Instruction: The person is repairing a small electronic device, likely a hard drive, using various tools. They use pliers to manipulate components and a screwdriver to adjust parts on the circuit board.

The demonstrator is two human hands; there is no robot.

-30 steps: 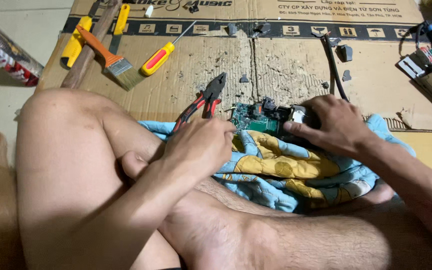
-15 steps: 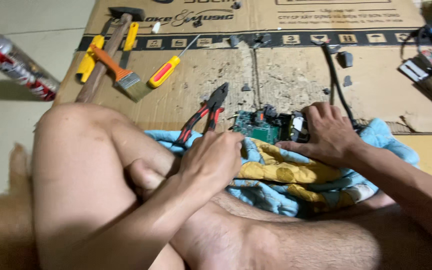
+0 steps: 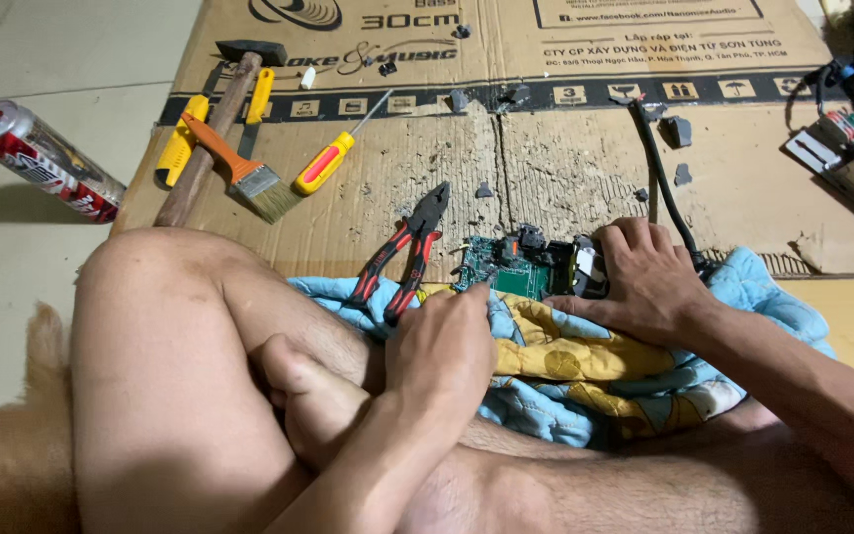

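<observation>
Nearest to us our bare knee fills the 8 o'clock corner, and just past it our left hand (image 3: 444, 341) rests on the blue and yellow quilted cloth (image 3: 585, 381), its fingers curled toward the green circuit board (image 3: 518, 274); whether they pinch anything we cannot tell. Our right hand (image 3: 646, 282), at 3 o'clock from the board, lies over the board's right end with fingers spread and pressing it down (the grip itself is hidden under the palm). Red-handled pliers (image 3: 402, 259) lie half open at 10 o'clock from our left hand, handles on the cloth, nose on the cardboard sheet (image 3: 585, 168). A black cable (image 3: 656, 163) runs off at 12 o'clock from our right hand. Farther out, toward 11 o'clock, sit a yellow-handled screwdriver (image 3: 326, 161), an orange-handled brush (image 3: 239, 168) and a hammer (image 3: 219, 119); a can (image 3: 43, 158) lies on the floor beyond them.
</observation>
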